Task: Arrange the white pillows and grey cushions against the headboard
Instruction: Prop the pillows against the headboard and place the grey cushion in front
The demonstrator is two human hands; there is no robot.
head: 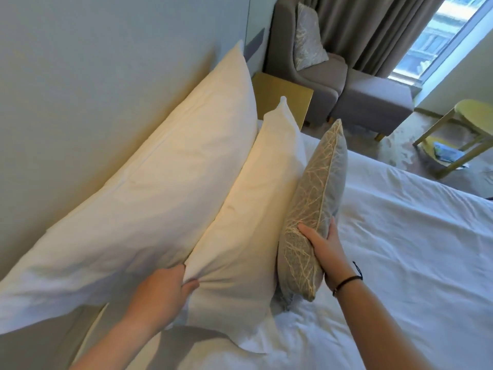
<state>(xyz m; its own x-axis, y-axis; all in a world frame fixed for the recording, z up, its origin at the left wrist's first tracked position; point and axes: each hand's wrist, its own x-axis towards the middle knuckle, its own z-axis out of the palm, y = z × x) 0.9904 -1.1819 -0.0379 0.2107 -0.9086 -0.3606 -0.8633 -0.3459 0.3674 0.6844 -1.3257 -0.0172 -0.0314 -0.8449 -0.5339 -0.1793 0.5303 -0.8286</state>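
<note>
A large white pillow [149, 188] leans against the pale headboard wall [80, 76]. A second white pillow [256, 209] stands in front of it. My left hand [165, 292] pinches the near corner of this second pillow. A grey cushion [312, 204] with a gold line pattern stands upright against the second pillow. My right hand [324, 247] grips the cushion's near edge, thumb on the patterned face. Another grey cushion [308, 38] rests on the armchair at the back.
White bed sheet [413, 249] spreads to the right. A gold bedside table [282, 97] stands beyond the pillows. A grey armchair [301, 65] and ottoman [373, 102] sit by the curtain. A yellow-green stool [464, 129] is at the far right.
</note>
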